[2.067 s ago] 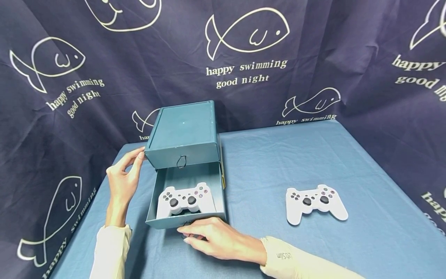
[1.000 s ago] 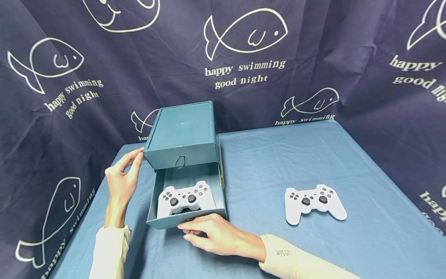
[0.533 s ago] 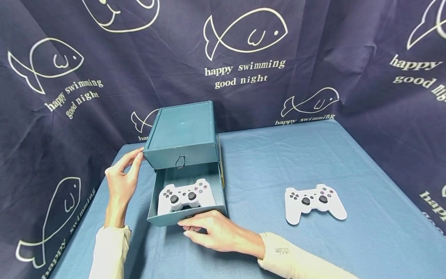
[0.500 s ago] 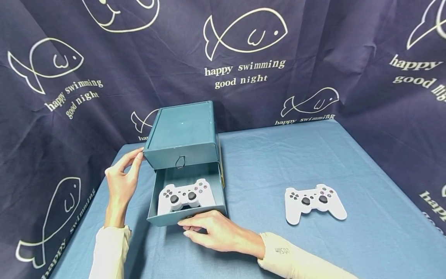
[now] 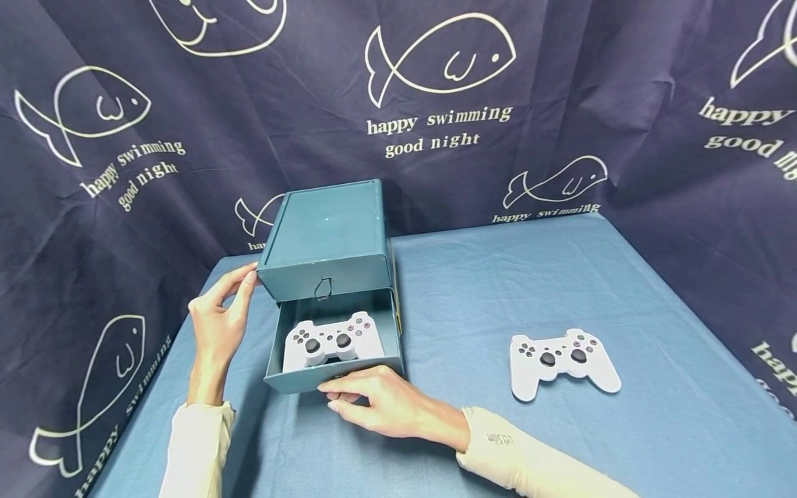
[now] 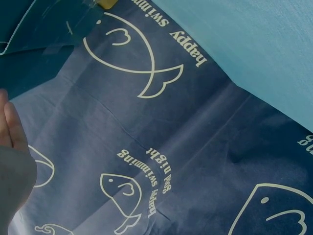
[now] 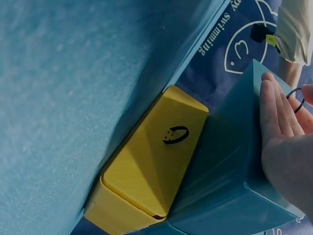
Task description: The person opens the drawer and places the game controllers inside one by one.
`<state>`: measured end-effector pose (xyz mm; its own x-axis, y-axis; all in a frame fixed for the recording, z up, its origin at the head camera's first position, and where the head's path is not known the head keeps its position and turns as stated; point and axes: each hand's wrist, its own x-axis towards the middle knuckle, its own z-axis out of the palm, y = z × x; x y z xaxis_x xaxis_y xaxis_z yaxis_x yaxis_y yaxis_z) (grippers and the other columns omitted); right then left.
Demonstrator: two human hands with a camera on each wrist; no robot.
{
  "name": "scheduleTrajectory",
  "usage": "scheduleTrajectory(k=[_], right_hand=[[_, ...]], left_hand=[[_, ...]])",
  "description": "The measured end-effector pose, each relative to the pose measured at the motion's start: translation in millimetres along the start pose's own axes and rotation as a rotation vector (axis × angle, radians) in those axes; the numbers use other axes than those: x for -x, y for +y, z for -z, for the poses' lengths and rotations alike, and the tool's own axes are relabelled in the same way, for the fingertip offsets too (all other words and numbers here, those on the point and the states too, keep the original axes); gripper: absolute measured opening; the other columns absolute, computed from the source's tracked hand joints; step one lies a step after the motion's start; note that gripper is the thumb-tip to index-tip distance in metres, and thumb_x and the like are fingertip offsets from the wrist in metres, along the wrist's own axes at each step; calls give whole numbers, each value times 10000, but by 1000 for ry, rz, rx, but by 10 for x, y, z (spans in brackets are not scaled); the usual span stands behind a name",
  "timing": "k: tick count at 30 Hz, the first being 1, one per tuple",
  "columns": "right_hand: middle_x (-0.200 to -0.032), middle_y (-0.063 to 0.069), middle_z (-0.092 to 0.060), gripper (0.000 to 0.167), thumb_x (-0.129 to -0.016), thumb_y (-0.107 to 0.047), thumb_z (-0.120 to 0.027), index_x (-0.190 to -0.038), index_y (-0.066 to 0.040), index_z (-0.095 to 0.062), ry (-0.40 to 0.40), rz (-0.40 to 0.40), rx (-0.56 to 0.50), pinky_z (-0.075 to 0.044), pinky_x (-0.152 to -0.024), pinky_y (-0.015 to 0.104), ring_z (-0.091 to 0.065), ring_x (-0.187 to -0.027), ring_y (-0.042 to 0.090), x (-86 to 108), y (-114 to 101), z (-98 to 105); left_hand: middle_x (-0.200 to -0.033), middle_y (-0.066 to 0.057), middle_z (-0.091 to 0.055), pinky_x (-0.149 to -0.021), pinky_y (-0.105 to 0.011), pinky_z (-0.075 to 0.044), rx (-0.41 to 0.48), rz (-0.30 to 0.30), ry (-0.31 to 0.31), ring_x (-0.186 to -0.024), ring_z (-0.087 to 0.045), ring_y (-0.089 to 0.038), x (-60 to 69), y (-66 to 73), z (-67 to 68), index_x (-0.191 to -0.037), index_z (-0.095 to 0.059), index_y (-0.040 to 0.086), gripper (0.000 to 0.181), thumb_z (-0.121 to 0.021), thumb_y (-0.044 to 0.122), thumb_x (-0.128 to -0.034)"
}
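A teal drawer cabinet (image 5: 324,228) stands on the blue-covered table. Its middle drawer (image 5: 299,380) is pulled partly out, with a white game controller (image 5: 333,341) lying inside. My right hand (image 5: 392,404) rests its fingers against that drawer's front; in the right wrist view they look fairly straight, near a black loop handle (image 7: 297,108). At the cabinet's upper left front corner, the thumb and fingertips of my left hand (image 5: 218,318) touch the edge. In the left wrist view its visible fingers (image 6: 14,127) are straight and their tips partly out of frame.
On the table's right lies a second white controller (image 5: 560,363). The top drawer has its own loop handle (image 5: 322,288). Beneath the pulled-out drawer sits a yellow drawer (image 7: 151,161). Dark fish-print curtains (image 5: 448,180) enclose the back and sides.
The middle drawer has slid a little way into the cabinet, carrying its controller. My right hand has moved forward with it. The left hand keeps its place at the corner.
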<state>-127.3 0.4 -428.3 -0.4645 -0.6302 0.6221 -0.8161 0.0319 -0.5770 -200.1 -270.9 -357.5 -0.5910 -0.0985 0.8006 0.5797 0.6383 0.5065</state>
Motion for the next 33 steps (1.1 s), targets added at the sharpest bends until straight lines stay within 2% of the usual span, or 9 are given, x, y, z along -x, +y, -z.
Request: scheduleTrajectory(k=[6, 16, 33], right_hand=[[-949, 8, -740, 251, -952, -24, -704, -1200, -22, -747, 1, -6, -8, -511, -825, 142, -671, -902, -27, -17, 26, 5], [-954, 19, -744, 241, -959, -21, -692, -1194, -13, -747, 9, -23, -13, -513, -824, 143, -662, -895, -28, -96, 110, 20], [-986, 54, -770, 243, -959, -36, -693, -1192, 14, -741, 62, -62, -12, -527, -819, 169, -691, -888, 16, -283, 341, 55]], left_hand=[[-920, -189, -767, -718, -132, -438, -9, -9, -14, -908, -670, 111, -1, 3, 17, -1172, -782, 32, 204, -704, 55, -985], [-920, -184, -769, -812, -118, -448, 3, -1, 4, -906, -661, 127, -7, 22, -4, -1159, -787, 32, 221, -718, -13, -953], [-898, -181, -768, -833, -121, -441, -1, 6, 8, -894, -657, 131, -9, 17, -7, -1148, -789, 31, 206, -715, -2, -958]])
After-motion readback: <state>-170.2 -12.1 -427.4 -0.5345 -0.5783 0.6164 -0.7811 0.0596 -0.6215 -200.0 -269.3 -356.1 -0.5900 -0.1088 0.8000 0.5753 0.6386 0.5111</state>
